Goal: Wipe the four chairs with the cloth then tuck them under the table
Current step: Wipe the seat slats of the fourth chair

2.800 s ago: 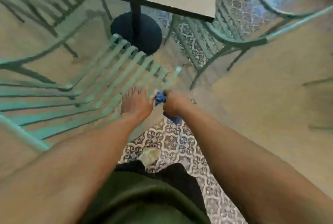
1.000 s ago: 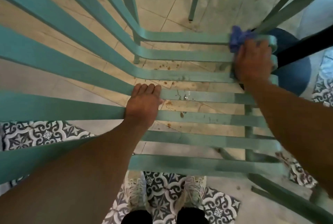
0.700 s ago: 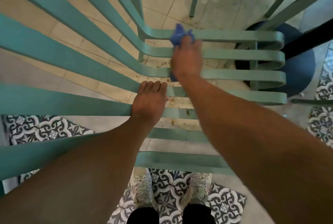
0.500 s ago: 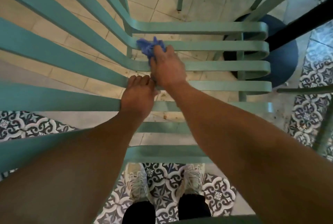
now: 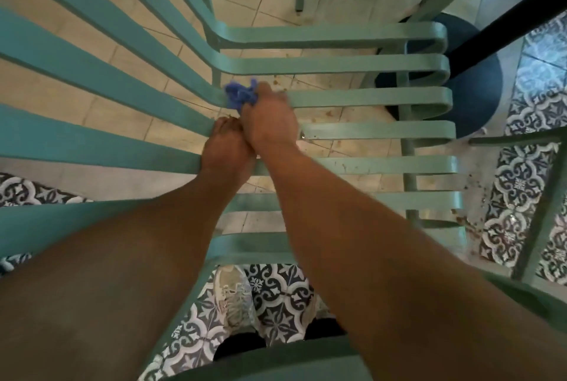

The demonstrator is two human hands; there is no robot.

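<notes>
I look straight down on a teal slatted chair (image 5: 368, 98) whose seat slats run left to right beneath my arms. My right hand (image 5: 270, 119) is closed on a crumpled blue cloth (image 5: 241, 95) and presses it on a middle slat where the seat bends up into the backrest. My left hand (image 5: 225, 147) grips a slat just below and left of it, touching the right hand. Brown specks show on the slats and on the floor under the seat.
The table's dark round base (image 5: 472, 89) and black post (image 5: 503, 21) sit at the upper right, just past the seat's front edge. A second teal chair's frame (image 5: 540, 205) stands at the right. My shoes (image 5: 234, 297) rest on patterned tiles behind the chair.
My right hand has swept the cloth from the seat's right end leftward along the slats to the bend, ending against my left hand. The left hand has kept its grip.
</notes>
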